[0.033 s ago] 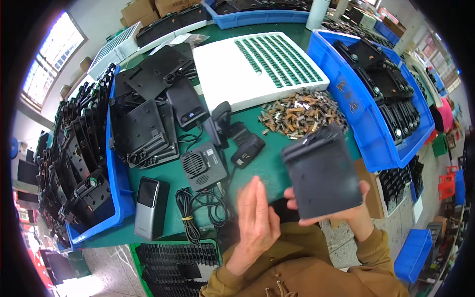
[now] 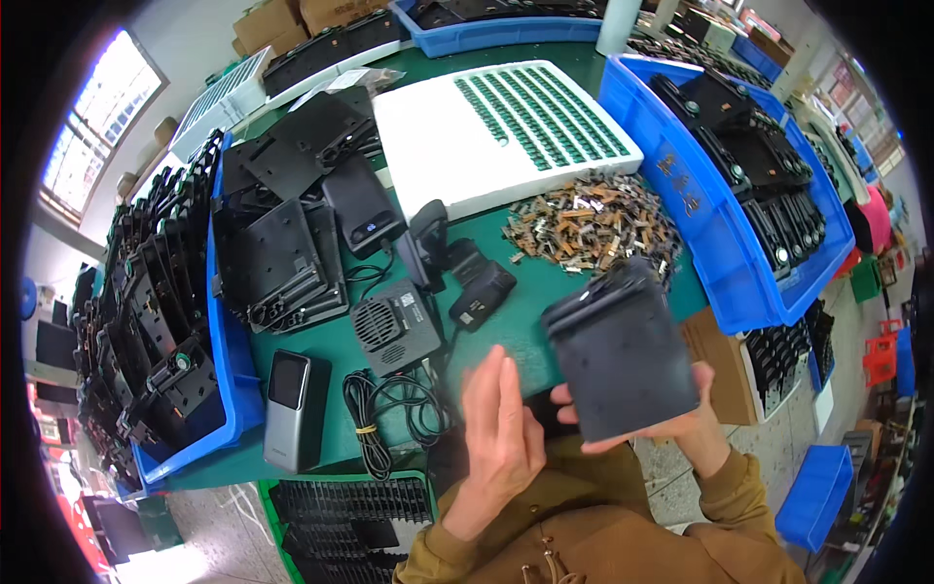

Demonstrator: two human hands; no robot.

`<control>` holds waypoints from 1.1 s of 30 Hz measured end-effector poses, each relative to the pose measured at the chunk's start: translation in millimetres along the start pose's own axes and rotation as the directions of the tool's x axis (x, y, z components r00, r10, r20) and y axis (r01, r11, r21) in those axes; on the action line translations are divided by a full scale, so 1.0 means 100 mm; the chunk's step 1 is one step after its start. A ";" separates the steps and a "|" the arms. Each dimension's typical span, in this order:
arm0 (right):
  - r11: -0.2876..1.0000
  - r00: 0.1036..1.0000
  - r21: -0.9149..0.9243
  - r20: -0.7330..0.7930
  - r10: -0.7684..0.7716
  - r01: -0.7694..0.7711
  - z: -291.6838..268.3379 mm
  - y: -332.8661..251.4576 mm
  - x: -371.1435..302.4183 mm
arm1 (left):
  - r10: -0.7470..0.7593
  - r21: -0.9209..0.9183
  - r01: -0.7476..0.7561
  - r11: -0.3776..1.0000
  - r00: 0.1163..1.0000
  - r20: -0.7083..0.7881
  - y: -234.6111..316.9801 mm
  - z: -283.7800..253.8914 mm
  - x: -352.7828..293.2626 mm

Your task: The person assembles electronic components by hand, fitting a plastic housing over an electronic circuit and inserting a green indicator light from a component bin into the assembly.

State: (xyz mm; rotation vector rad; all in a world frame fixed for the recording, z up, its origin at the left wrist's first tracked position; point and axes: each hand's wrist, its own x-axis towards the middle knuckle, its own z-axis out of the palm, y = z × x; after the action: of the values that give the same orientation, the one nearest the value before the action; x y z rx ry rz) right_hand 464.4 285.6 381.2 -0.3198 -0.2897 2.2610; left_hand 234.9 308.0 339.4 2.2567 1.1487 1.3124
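Gripping the black panel (image 2: 623, 355) by its lower edge, your right hand (image 2: 681, 428) is pinching lightly; left hand (image 2: 501, 438) fingers are pressed together beside it, risking a slip.

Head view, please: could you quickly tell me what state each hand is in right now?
Left hand: open, fingers straight, holding nothing, close beside the black panel.
Right hand: closed on the black panel, gripping its lower edge.

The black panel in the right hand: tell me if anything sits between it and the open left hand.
Nothing visible does. The right hand holds the black panel tilted above the table edge; the left hand is open just beside it, with only a narrow gap between them.
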 end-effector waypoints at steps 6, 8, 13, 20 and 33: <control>0.994 0.999 0.105 0.036 0.037 -0.040 -0.41 0.35 0.02 | 0.048 -0.053 -0.042 0.998 0.990 0.131 -0.03 -0.12 -0.02; 0.991 1.000 0.130 -0.009 0.017 -0.016 -0.48 0.37 0.03 | 0.016 0.005 -0.018 1.000 0.972 0.236 0.03 -0.14 0.00; 0.947 0.998 0.319 -0.051 -0.024 0.039 -0.46 0.37 0.02 | -0.020 0.100 -0.010 0.995 0.957 0.289 0.05 -0.11 0.02; 0.964 0.959 0.267 -0.273 0.082 -0.006 -0.51 0.37 0.04 | -0.131 0.231 0.059 0.971 0.941 0.311 0.08 -0.09 0.10; 0.433 0.691 -0.654 -0.717 -0.093 -0.621 0.18 -0.28 0.19 | -0.178 0.365 0.079 0.928 0.953 0.246 0.11 0.03 0.25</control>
State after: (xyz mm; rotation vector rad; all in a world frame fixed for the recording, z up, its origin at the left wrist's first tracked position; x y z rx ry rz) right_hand 466.4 316.7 403.9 -1.8538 -1.0845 1.9010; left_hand 249.0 320.0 359.0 2.4545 1.4909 0.7558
